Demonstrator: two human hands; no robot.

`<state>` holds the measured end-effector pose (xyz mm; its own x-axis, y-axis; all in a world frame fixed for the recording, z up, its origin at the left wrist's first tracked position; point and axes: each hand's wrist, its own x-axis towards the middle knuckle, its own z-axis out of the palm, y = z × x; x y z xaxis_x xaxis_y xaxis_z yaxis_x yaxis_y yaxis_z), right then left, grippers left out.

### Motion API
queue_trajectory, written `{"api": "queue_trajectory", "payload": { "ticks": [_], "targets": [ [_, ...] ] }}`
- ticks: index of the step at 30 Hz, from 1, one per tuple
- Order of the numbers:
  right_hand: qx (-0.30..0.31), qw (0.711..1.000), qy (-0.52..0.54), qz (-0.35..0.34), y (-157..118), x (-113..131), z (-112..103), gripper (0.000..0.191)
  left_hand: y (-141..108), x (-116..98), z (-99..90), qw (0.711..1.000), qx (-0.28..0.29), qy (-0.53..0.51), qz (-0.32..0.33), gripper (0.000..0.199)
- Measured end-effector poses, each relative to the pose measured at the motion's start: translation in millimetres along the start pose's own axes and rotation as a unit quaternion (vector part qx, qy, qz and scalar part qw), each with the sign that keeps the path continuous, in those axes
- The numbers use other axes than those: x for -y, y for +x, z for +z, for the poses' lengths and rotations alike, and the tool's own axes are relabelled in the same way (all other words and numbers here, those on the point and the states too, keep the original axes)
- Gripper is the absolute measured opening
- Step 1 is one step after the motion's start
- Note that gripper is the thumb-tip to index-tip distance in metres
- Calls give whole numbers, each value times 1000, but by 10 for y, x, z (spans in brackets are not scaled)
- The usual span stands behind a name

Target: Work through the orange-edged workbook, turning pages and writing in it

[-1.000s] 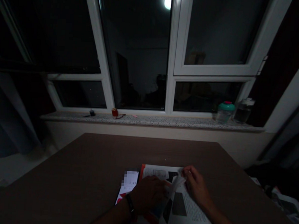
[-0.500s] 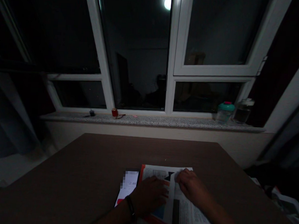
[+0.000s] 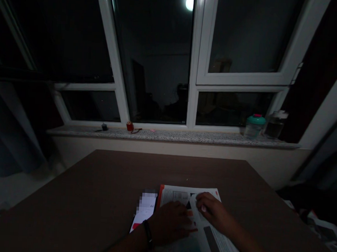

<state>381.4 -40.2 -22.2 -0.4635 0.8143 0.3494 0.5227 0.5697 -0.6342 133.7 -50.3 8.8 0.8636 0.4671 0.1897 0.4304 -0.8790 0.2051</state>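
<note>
As the magazine (image 3: 221, 243) points lengthwise forward, left hand (image 3: 170, 221) spreads; right hand (image 3: 213, 212) curls, grip unclear.

The person's left hand (image 3: 170, 222) and right hand (image 3: 213, 211) are both uncovered, with slim fingers (image 3: 202, 197). A narrow, dark band (image 3: 147, 234), black or nearly so, circles the left wrist. It fits closely and curves with the wrist, and small paler glints show along its outer face; whether these are a clasp, a marking or mere reflections is too dim to tell. The left forearm (image 3: 125, 244) is bare behind the band. The right forearm (image 3: 244, 239) is bare from the wrist to the bottom of the view, and slender, widening gently away from the hand. One nail (image 3: 203, 208) on the right hand catches the light. Finer detail is lost in shadow.
</note>
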Motion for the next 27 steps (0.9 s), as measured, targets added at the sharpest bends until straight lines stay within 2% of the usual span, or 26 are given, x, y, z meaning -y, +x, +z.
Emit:
{"api": "queue_trajectory", "payload": {
  "ticks": [4, 8, 11, 14, 20, 27],
  "targets": [
    [0, 999, 42, 1, 8, 81, 36, 18, -5, -4, 36, 1000, -10, -5, -19, 39],
    [-56, 997, 32, 41, 15, 37, 60, 27, -29, 20, 61, 1000, -6, 0, -17, 44],
    [-82, 993, 6, 82, 6, -39, 47, 27, -45, 40, 66, 1000, -10, -7, -14, 44],
    [-67, 993, -21, 96, -7, -79, 25, 27, -48, 52, 64, 1000, -5, -7, -9, 45],
    [-27, 992, -92, 78, -2, -91, 35, 24, -39, 47, 54, 1000, -4, -16, -9, 43],
    [-19, 996, -62, 66, 11, -17, 57, 28, -43, 84, 62, 1000, 8, -11, 6, 37]
  ]
}}
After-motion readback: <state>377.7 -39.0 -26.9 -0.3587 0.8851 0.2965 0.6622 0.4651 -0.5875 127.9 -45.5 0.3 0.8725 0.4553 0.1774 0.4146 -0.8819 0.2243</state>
